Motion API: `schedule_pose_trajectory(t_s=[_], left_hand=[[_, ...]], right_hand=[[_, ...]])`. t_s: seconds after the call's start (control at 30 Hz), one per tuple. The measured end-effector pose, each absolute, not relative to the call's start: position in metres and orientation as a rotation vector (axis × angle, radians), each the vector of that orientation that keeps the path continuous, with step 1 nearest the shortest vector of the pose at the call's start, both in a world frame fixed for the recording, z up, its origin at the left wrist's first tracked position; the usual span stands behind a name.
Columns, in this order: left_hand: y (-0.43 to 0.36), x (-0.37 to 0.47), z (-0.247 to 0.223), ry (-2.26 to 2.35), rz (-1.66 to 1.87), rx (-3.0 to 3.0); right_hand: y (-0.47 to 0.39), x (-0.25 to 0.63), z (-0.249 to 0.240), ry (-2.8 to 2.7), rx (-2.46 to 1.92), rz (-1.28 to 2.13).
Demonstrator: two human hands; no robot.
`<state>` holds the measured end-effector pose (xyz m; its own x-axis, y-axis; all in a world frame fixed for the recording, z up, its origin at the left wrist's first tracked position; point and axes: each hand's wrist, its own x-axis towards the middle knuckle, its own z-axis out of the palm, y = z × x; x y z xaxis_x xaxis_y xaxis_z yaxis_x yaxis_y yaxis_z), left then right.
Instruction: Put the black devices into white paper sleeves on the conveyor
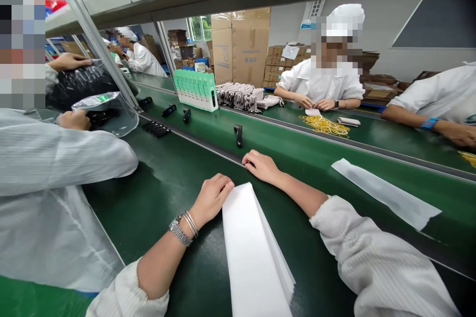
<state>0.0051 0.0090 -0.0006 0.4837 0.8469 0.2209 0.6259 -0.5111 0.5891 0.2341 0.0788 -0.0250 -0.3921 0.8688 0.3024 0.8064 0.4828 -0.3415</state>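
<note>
My left hand (211,199) is at the top left corner of a stack of long white sheets (247,252). Its fingers are bent together and the thumb lies against the stack's edge. The sheets fan out slightly along their right side. Over by the metal rail (208,148), my right hand (263,166) rests with loosely bent fingers, thumb and forefinger a little apart, and nothing visible in them. Just beyond its fingertips, a small black device (238,136) lies on the green belt (293,158).
A translucent white strip (383,193) lies on the belt at right. Farther left are more black devices (169,110) and green-and-white boxes (195,90). A co-worker's sleeve (67,158) reaches in close at left, beside a clear bag (126,116). Across sits another person (323,79) near yellow bands (327,126).
</note>
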Motion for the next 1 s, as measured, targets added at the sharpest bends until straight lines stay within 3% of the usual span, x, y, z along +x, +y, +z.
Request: schedule_pose_trajectory(t_s=[1.0], left_hand=[[0.0061, 0.0015, 0.0074, 1.356, 0.610, 2.266]], right_hand=[[0.0819, 0.2347, -0.0264, -2.308, -1.394, 0.186]])
